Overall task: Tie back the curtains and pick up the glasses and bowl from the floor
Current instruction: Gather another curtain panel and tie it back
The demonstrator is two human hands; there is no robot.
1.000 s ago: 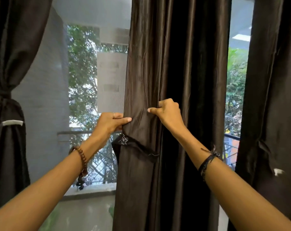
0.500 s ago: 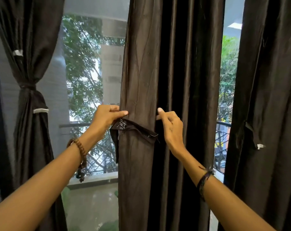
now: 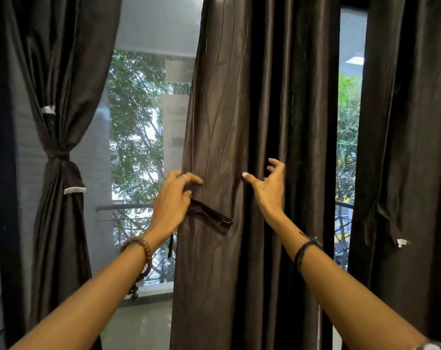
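The middle curtain [image 3: 239, 122] is dark brown and hangs loose in straight folds. My left hand [image 3: 172, 198] pinches its left edge, where a matching tie-back strap [image 3: 209, 217] starts. The strap's free end droops across the front of the fabric. My right hand [image 3: 270, 188] is open with fingers spread, right in front of the curtain's middle folds and holding nothing. The left curtain [image 3: 60, 223] is gathered and tied at its waist [image 3: 59, 155]. The right curtain [image 3: 403, 147] hangs untied, its strap [image 3: 391, 228] dangling. No glasses, bowl or floor are in view.
Behind the curtains is a window [image 3: 138, 147] with trees, a building and a balcony railing [image 3: 123, 207] outside. A dark window frame post [image 3: 5, 198] stands at the far left. A pale sill [image 3: 148, 294] runs below the glass.
My right hand has let go of the strap's end and opened, shifting right. The strap's free end has dropped lower. My left hand stays at the curtain's left edge.
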